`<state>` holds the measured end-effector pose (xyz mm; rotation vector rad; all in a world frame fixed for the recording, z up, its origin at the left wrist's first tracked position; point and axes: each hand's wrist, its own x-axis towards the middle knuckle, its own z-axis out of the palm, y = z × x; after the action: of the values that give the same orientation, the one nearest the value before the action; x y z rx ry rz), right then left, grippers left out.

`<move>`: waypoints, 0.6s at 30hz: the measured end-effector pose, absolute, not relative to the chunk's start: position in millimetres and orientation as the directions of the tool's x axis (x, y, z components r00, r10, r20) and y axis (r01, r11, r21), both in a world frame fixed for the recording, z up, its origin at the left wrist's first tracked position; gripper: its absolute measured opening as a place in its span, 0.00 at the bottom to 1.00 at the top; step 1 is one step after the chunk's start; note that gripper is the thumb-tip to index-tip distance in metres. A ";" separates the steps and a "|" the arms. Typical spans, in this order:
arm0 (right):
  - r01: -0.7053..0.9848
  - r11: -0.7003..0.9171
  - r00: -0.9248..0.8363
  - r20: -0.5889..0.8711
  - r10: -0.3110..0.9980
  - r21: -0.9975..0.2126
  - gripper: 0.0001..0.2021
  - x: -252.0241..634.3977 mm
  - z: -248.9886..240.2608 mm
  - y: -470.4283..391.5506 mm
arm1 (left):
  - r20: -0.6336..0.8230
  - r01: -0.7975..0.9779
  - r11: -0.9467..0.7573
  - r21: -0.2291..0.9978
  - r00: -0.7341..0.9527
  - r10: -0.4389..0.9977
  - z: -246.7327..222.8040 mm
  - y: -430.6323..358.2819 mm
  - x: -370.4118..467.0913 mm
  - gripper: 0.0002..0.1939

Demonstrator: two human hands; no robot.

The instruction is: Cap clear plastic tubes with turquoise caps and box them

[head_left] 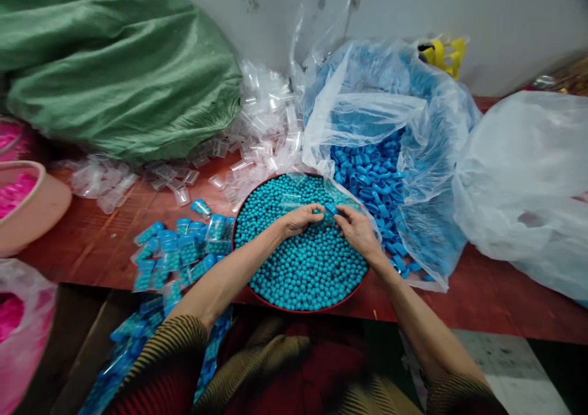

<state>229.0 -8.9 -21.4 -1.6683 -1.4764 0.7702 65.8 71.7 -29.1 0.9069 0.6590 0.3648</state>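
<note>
Kinda dim, flat light, with murky shadows under the worktop along the bottom. Soft shine on the plastic bag at right, stretchy wide-angle edges, left sleeve smeary, beads mid-frame decently crisp.

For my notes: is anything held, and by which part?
Right hand pinches a blue plastic cap by one end; whether the left hand grips is unclear.

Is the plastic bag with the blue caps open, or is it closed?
Open: the plastic bag has its mouth spread apart, and loose blue caps show uncovered inside it.
</note>
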 end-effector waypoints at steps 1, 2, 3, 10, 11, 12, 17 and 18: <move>0.558 -0.002 0.135 0.088 0.987 -0.830 0.16 226.9 -19.9 -9.2 | -0.354 -0.031 0.545 0.838 0.729 0.586 -28.9 70.2 64.9 0.21; 0.589 0.029 0.127 0.128 0.984 -0.808 0.15 225.1 -18.2 -9.6 | -0.334 -0.039 0.507 0.861 0.708 0.622 -28.4 68.1 64.1 0.20; 0.612 0.048 0.126 0.157 0.980 -0.789 0.14 223.6 -16.4 -9.9 | -0.312 -0.043 0.467 0.883 0.689 0.654 -27.5 65.3 63.3 0.20; 0.607 0.032 0.115 0.127 0.985 -0.794 0.13 214.8 -5.8 -14.9 | -0.250 -0.070 0.373 0.925 0.627 0.738 -16.0 39.6 55.8 0.33; 0.594 0.024 0.111 0.112 0.988 -0.804 0.13 213.4 -4.5 -15.9 | -0.255 -0.049 0.359 0.932 0.616 0.746 -14.3 36.9 54.5 0.35; 0.583 0.016 0.112 0.100 0.989 -0.813 0.13 212.0 -3.2 -16.8 | -0.262 -0.018 0.341 0.940 0.605 0.752 -12.4 34.7 53.3 0.36; 0.588 0.075 0.077 0.147 0.986 -0.805 0.12 207.1 1.6 -19.4 | -0.284 0.115 0.266 0.957 0.553 0.784 -0.6 28.3 50.0 0.34; 0.590 0.098 0.054 0.161 0.986 -0.801 0.12 206.7 1.9 -19.5 | -0.279 0.119 0.256 0.959 0.546 0.790 1.1 27.3 49.9 0.32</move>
<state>206.7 -19.5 1.9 -1.5809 -1.6261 0.6650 49.9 27.3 1.1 1.2521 0.9149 0.5536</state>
